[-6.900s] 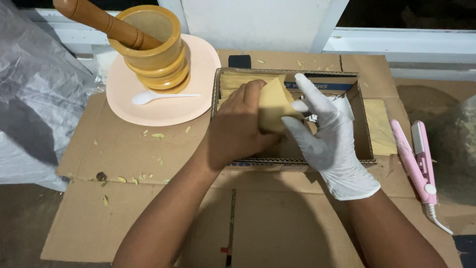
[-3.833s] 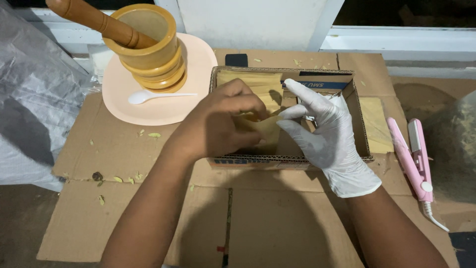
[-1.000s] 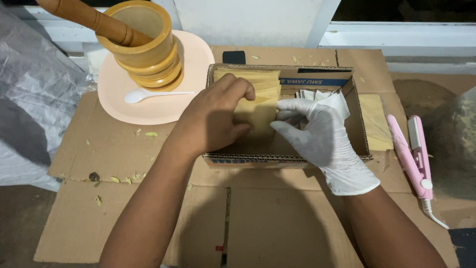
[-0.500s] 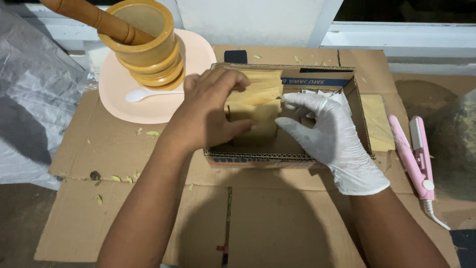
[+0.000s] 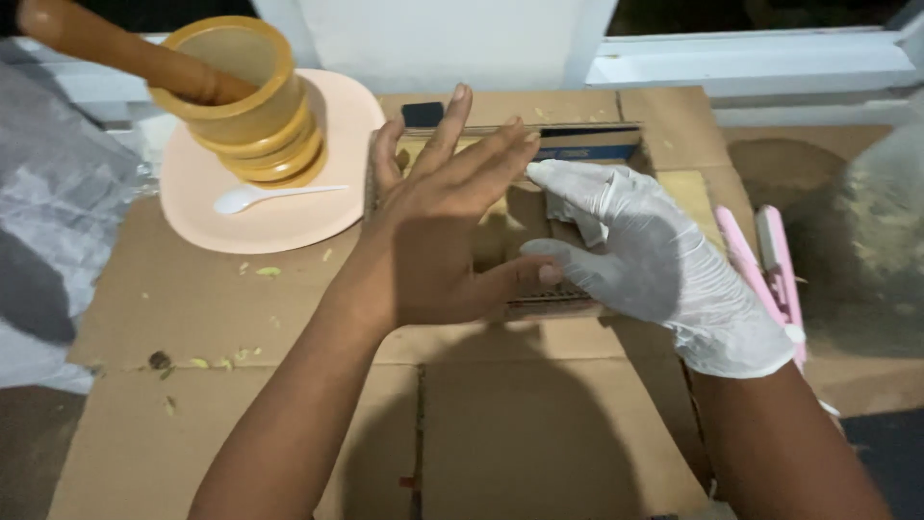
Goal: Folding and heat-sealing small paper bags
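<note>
Cardboard surface (image 5: 539,424): box (image 5: 587,144) beneath splayed fingers (image 5: 481,159).

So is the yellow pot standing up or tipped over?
Standing up. The mortar sits flat on the pink plate, mouth upward, with the pestle leaning inside.

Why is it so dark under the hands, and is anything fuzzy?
Head view: light comes from above, so the bare left hand and gloved right hand throw shadows onto the cardboard box and cardboard sheet; the pestle at the corner looks slightly soft.
</note>
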